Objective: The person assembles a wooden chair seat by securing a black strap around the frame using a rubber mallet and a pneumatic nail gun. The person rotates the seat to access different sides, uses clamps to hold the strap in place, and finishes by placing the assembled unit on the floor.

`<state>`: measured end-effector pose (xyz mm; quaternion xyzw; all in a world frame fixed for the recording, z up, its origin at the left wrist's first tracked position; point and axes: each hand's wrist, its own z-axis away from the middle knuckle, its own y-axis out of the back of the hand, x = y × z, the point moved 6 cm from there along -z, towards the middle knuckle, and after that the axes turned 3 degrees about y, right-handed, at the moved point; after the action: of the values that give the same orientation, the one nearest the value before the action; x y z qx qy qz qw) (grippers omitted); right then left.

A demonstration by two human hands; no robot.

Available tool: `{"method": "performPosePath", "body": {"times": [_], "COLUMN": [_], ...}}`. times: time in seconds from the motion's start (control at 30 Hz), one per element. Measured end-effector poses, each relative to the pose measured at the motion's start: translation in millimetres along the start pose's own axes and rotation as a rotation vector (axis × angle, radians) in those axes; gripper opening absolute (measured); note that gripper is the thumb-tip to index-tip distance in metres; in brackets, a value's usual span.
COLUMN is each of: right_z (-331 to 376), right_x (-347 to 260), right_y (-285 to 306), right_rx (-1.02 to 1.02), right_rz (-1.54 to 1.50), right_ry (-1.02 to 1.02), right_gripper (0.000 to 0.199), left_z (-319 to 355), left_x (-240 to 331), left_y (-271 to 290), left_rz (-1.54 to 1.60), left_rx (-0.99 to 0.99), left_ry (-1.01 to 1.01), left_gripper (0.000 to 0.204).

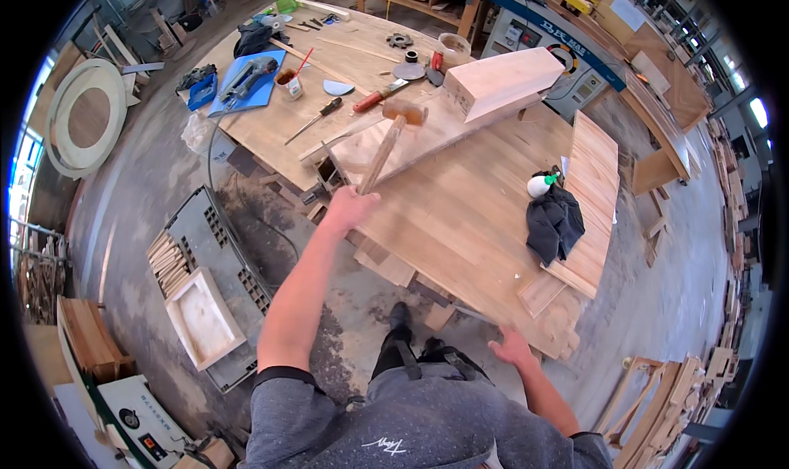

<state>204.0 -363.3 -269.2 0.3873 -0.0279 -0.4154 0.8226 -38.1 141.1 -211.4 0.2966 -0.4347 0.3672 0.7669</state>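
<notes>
My left hand [352, 210] is closed round the lower handle of a wooden mallet [381, 155], with my arm stretched over the workbench's near left edge. The mallet's worn, brownish head points away from me, above or on a long pale board [440, 140]; I cannot tell whether they touch. A metal clamp or vise [329, 169] sits at the board's left end. On the far part of the board rests a thick wooden block [505, 83]. Low by the bench's front edge, my right hand [513, 347] holds nothing, thumb and fingers apart.
On the workbench [444, 223] lie a red-handled chisel [380, 96], a screwdriver [316, 120], a power tool [251, 76] on blue sheet, and a glue cup [288, 81]. A black cloth [555, 227] and white bottle [540, 185] are right. A grey crate [238, 255] stands left.
</notes>
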Motion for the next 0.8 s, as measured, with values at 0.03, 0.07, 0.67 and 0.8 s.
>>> {"method": "performPosePath", "body": {"times": [0.03,0.07,0.67,0.8], "right_z": [-2,-2,10,7], "right_x": [0,2,-3,12], "right_y": [0,-2,5,-3], "right_rx": [-0.006,-0.006,0.069,0.058], "right_rz": [0.013,0.015,-0.187,-0.158], "right_ry": [0.003,-0.005,-0.049,-0.108], "right_gripper": [0.076,0.078,0.085,0.084], "left_z": [-2,-1,-121,-158], "left_x": [-1,8,-36,-48], "left_y": [15,24,221,259], "left_rz": [0.045,0.059,0.504,0.596], "left_rx": [0.01,0.035,0.292,0.414], "left_ry": [-0.049,-0.056,0.18,0.226], "left_gripper": [0.028,0.028,0.015,0.023]}}
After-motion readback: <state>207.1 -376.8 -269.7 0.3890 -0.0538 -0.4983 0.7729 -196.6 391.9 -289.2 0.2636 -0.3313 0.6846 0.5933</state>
